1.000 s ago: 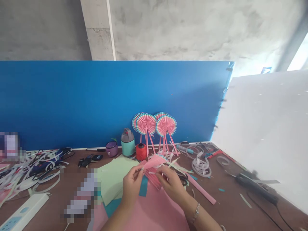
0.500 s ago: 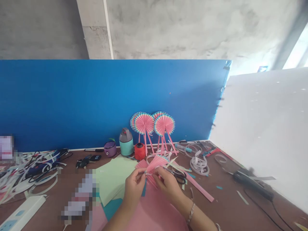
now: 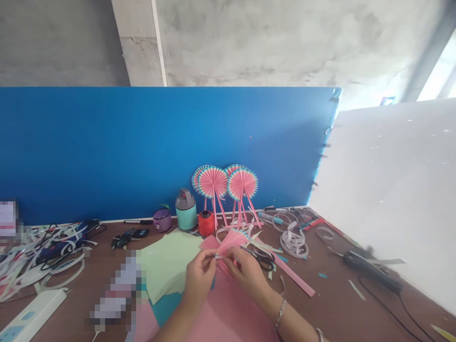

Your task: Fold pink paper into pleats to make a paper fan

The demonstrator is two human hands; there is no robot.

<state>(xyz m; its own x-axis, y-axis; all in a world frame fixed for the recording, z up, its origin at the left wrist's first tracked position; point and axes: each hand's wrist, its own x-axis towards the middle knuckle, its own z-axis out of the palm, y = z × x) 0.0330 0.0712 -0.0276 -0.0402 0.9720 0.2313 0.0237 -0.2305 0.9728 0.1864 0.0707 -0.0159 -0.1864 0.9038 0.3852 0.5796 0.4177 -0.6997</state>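
A pleated pink paper fan (image 3: 233, 239) with a blue and pale edge spreads out between my hands, gathered at its middle. My left hand (image 3: 199, 273) pinches the gathered part from the left, thumb against forefinger. From the right, my right hand (image 3: 247, 271) grips the same fan close to the left fingertips. A small pale bit shows at the pinch, too small to name. Below the hands lies a large pink paper sheet (image 3: 231, 311). Black-handled scissors (image 3: 265, 261) lie just beyond my right hand, partly under paper strips.
Round pink paper fans (image 3: 213, 183) on sticks lean against the blue partition (image 3: 142, 152). Nearby stand a turquoise flask (image 3: 186, 217), a red container (image 3: 206, 224) and a purple pot (image 3: 162, 220). Green sheets (image 3: 171, 261) lie left, a hot glue gun (image 3: 370, 268) right, a power strip (image 3: 32, 316) front left.
The view has shifted very slightly. Both hands keep the pleated fan pinched at its middle in nearly the same place.
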